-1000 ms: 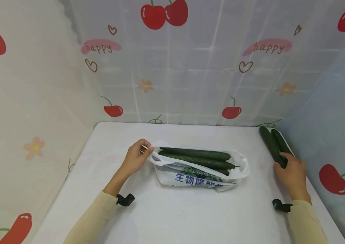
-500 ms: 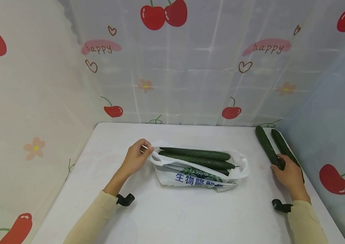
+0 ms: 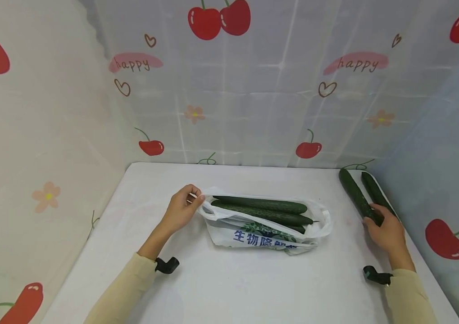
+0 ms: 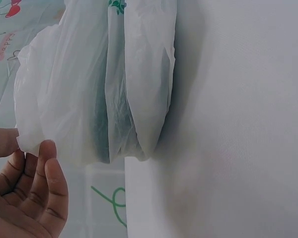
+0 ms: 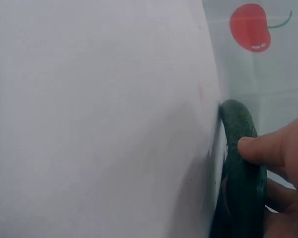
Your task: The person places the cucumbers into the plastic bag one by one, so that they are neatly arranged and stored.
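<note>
A white plastic bag (image 3: 223, 234) with green and blue print lies on the table, its mouth spread toward the camera. Several dark green cucumbers (image 3: 261, 211) lie lengthwise inside it. My left hand (image 3: 180, 207) pinches the bag's left edge between thumb and fingers; in the left wrist view the thin plastic (image 4: 64, 99) stretches up from that pinch. At the right side of the table my right hand (image 3: 387, 231) grips the near end of a cucumber (image 3: 354, 191), its thumb (image 5: 253, 148) on top in the right wrist view. Another cucumber (image 3: 375, 191) lies just right of it, its near end hidden by the hand.
The white table (image 3: 253, 288) ends at a back curtain (image 3: 245, 112) printed with cherries. Similar sheets hang at the left (image 3: 63, 148) and right (image 3: 440, 180). A black wrist camera mount (image 3: 167, 265) sits on the left wrist and another (image 3: 376, 275) on the right.
The right hand has shifted the held cucumber slightly left, opening a gap between it and the other cucumber. The left hand and the bag have stayed in place.
</note>
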{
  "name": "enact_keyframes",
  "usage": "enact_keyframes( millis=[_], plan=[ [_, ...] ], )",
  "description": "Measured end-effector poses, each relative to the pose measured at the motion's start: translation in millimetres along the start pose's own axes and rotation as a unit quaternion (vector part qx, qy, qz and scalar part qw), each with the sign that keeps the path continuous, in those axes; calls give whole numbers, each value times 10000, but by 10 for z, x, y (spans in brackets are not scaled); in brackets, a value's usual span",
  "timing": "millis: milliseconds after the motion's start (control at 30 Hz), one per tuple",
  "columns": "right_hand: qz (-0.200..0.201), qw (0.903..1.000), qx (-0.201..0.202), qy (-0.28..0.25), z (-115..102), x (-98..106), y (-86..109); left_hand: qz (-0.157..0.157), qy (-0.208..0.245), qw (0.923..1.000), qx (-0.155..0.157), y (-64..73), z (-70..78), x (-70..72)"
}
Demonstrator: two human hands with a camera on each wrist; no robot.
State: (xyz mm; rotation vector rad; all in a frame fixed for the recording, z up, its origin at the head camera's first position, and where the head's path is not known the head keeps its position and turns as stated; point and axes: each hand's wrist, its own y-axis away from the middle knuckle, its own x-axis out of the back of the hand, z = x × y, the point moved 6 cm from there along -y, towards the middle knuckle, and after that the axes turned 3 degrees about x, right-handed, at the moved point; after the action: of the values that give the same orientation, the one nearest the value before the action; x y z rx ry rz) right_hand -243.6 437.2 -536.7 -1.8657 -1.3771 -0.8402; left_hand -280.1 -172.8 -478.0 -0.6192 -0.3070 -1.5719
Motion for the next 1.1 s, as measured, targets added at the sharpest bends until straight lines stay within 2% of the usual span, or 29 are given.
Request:
enact_keyframes(
  millis=[300, 467, 567, 800, 1000, 1100],
  plan=[
    [109, 9967, 628, -497, -9, 172, 219, -29, 46, 9999, -105, -6, 15, -9],
    [61, 9911, 703, -1132, -138, 278, 303, -8, 69, 9999, -96, -20, 4, -14],
    [57, 9875, 847, -1326, -247, 315, 350, -18, 56, 9999, -87, -24, 1, -20],
    [-82, 9714, 1547, -1802, -622, 390, 447, -3, 17, 9999, -106, -26, 0, -11],
    [-577, 9538, 2058, -2109, -922, 380, 555, -74, 89, 9999, -118, -34, 11, -16],
    [-803, 9457, 2349, -2099, -1051, 355, 600, -89, 114, 9998, -134, -34, 21, -19]
  ],
)
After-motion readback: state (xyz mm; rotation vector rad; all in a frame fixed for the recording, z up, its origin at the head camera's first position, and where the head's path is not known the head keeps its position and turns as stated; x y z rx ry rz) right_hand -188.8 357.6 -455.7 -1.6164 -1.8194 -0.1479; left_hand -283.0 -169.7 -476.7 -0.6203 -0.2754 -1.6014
